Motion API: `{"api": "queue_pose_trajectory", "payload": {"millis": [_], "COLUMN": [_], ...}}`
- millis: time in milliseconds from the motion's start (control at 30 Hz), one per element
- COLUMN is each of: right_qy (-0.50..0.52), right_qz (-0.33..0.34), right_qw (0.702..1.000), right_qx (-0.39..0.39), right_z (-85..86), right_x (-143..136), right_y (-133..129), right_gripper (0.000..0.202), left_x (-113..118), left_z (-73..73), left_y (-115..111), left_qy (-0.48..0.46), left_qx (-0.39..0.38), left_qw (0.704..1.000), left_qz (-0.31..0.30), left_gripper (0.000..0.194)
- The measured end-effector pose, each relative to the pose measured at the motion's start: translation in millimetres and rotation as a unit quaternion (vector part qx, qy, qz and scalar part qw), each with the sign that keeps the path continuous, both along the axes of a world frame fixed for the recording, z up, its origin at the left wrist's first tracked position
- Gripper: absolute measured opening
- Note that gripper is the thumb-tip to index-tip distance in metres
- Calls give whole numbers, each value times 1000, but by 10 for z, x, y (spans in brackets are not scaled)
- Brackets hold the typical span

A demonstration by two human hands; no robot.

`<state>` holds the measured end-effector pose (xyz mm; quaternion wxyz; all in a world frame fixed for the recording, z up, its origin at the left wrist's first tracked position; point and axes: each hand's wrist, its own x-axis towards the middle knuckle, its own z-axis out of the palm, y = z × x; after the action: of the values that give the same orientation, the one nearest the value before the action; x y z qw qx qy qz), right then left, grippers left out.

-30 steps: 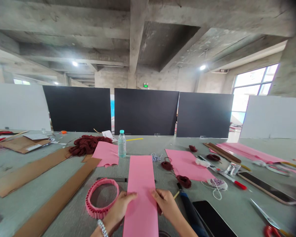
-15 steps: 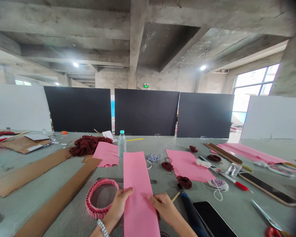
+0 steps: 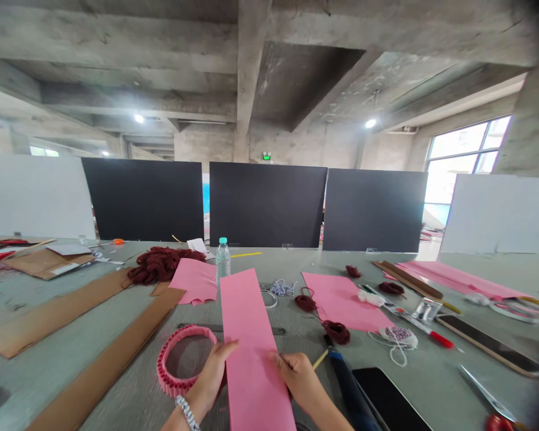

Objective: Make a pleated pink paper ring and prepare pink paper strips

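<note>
A long pink paper strip (image 3: 254,353) is held up in front of me, its far end raised towards the bottle. My left hand (image 3: 218,366), with a braided bracelet on the wrist, grips its left edge, thumb on top and fingers hidden beneath. On the right edge, my right hand (image 3: 295,374) pinches the strip between thumb and curled fingers. Just left of my left hand lies a pleated pink ring (image 3: 165,372). Behind the strip, a dark metal bar or ruler (image 3: 276,331) shows partly on the table.
Brown cardboard strips (image 3: 117,365) and dark red yarn (image 3: 155,265) lie left. A water bottle (image 3: 223,260) stands behind the strip. To the right are a pink sheet (image 3: 336,299), small yarn bundles (image 3: 336,331), a black phone (image 3: 386,398), another phone (image 3: 489,344) and scissors (image 3: 487,392).
The far end of the pink strip has swung slightly left, so the strip tilts more. Both hands stay on its edges; the left thumb has shifted a little towards the left edge.
</note>
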<state>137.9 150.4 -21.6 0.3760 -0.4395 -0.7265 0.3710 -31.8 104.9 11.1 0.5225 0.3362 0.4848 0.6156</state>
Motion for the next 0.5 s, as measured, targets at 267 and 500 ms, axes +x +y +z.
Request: {"api": "queue_pose_trajectory", "payload": {"millis": [267,500], "right_qy": [53,42], "right_qz": [61,72], "right_qw": [996,994], "right_qx": [-34,-69], "right_z": [59,87], "right_x": [-4,7], "right_y": [-45,-73], "right_gripper": [51,55], "left_x": [59,37], "left_z": [-5,58], "left_y": [19,11], "left_qy": [-10,-25], "left_qx": [2,3], "left_qw": [990,996], "left_qz": [-138,-89], "left_gripper": [25,22]}}
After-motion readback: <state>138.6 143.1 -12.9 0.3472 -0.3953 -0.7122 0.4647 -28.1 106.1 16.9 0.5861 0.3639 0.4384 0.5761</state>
